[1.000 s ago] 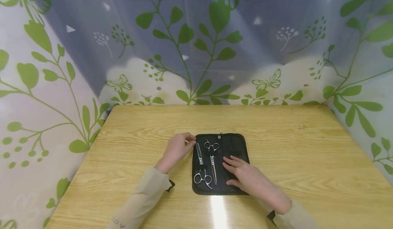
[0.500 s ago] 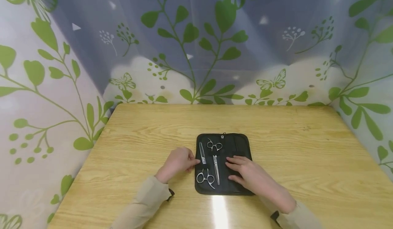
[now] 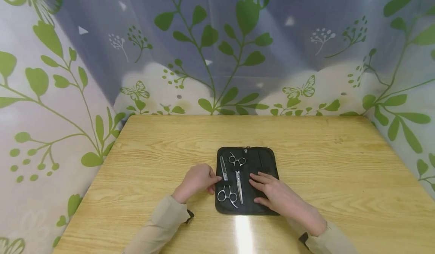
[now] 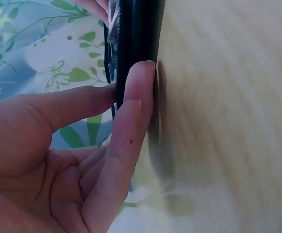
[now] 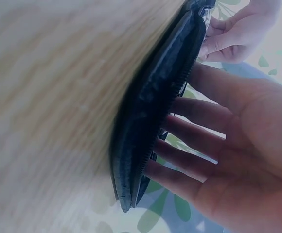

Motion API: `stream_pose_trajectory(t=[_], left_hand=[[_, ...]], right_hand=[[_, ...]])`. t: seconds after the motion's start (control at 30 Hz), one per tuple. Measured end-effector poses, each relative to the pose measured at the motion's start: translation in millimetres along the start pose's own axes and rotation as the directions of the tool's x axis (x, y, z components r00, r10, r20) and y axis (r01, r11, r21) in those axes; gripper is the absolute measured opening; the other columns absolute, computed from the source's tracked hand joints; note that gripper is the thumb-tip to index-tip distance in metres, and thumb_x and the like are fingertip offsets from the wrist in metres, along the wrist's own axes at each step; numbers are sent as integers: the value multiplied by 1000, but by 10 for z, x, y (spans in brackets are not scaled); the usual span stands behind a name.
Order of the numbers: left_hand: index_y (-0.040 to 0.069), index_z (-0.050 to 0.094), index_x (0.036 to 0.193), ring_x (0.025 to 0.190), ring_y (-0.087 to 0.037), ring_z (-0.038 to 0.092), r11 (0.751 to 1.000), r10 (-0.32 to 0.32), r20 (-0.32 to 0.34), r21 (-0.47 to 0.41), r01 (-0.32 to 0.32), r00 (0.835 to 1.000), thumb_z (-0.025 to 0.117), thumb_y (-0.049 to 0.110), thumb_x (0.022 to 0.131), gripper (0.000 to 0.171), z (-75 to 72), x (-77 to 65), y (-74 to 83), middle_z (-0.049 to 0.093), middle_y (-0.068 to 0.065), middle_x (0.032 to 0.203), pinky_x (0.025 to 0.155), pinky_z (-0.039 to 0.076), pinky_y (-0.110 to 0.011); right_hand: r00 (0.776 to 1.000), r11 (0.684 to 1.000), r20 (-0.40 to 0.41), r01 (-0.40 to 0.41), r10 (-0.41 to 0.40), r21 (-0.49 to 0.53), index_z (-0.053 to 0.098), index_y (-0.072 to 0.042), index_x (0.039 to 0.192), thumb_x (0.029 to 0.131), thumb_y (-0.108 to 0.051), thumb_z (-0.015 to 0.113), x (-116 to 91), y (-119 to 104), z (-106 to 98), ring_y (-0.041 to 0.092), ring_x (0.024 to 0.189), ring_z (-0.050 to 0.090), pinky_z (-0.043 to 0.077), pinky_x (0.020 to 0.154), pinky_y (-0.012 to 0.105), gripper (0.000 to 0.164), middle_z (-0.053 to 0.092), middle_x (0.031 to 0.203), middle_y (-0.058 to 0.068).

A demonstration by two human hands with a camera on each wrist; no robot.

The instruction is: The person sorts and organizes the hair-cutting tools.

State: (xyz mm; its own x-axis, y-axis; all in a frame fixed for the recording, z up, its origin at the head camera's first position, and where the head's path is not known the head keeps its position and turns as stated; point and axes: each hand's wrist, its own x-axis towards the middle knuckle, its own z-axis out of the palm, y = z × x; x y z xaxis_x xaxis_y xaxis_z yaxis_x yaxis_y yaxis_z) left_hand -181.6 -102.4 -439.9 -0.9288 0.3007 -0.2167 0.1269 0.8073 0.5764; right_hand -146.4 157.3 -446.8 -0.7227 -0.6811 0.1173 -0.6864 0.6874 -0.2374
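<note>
A black zip case lies unfolded on the wooden table, with two pairs of silver scissors strapped inside its left half. The left pair of scissors has its handles toward me; the other pair of scissors has its handles away from me. My left hand pinches the case's left edge, thumb on the inner face and a finger at its outer side, as the left wrist view shows. My right hand rests with extended fingers on the case's right half, covering part of it.
The wooden table extends around the case on all sides. A leaf-patterned curtain stands behind the table and along both sides. A zip pull sits at the case's far edge.
My left hand has come down from the case's far left corner to the middle of its left edge and now pinches it there. The right hand stays on the right half.
</note>
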Motion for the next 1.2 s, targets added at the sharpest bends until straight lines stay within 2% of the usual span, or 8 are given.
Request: stream_pose_trajectory(t=[0.13,0.3,0.37,0.43,0.53,0.8,1.03,1.2], left_hand=[[4,58,76,49,-13,61,986,-14,47,-167,22,999,61,30,88,28,44,-14,-25,66,-5,58,55,52,-29],[-1,46,95,53,-19,62,922,16,117,-386,31,993,70,28,80,41,127,-42,-48,67,-9,73,49,55,-30],[-4,43,100,54,-21,63,899,36,133,-438,26,990,74,23,76,47,145,-64,-44,67,-11,76,50,56,-31],[-4,41,103,54,-22,63,889,40,144,-456,30,989,76,18,74,50,150,-82,-41,67,-13,76,51,56,-31],[-3,42,103,54,-21,63,901,27,137,-432,35,990,75,17,75,49,129,-92,-45,67,-11,73,52,56,-31],[1,48,104,55,-18,61,970,16,44,-241,-5,999,75,28,75,48,-22,4,-71,65,-3,69,58,52,-31],[6,58,109,57,-14,61,992,-9,-15,-129,7,1000,74,33,75,46,-131,94,-34,71,-4,85,66,49,-35],[11,66,104,75,-14,63,1000,5,-114,-27,-8,994,73,33,76,37,-198,189,9,72,-5,92,74,50,-40]], right_hand=[[1000,1000,7,0,1,-5,57,4,122,80,-27,69,-5,-1,-6,39,122,42,43,97,50,54,52,133,21],[1000,1000,21,-8,8,-16,57,4,123,81,-28,69,-17,-6,-22,39,122,42,42,98,50,54,52,133,21],[1000,1000,22,-11,11,-18,57,4,123,81,-29,68,-24,-5,-27,39,122,42,42,98,50,55,52,133,21],[1000,1000,25,-12,13,-19,56,4,123,81,-29,68,-29,-3,-27,39,122,42,42,98,50,55,51,134,20],[999,1000,30,-12,12,-15,55,3,125,81,-29,68,-30,-4,-27,38,123,42,42,98,51,55,51,135,20],[999,1000,34,-13,14,-28,55,2,126,82,-31,67,-21,-49,-23,38,122,42,42,98,50,57,49,136,21],[999,999,28,-22,23,-29,56,0,125,81,-34,67,-12,-96,3,39,120,43,43,97,51,56,49,135,23],[998,998,31,-51,52,-24,59,-7,125,81,-38,66,-10,-141,14,38,118,45,44,89,60,54,49,135,22]])
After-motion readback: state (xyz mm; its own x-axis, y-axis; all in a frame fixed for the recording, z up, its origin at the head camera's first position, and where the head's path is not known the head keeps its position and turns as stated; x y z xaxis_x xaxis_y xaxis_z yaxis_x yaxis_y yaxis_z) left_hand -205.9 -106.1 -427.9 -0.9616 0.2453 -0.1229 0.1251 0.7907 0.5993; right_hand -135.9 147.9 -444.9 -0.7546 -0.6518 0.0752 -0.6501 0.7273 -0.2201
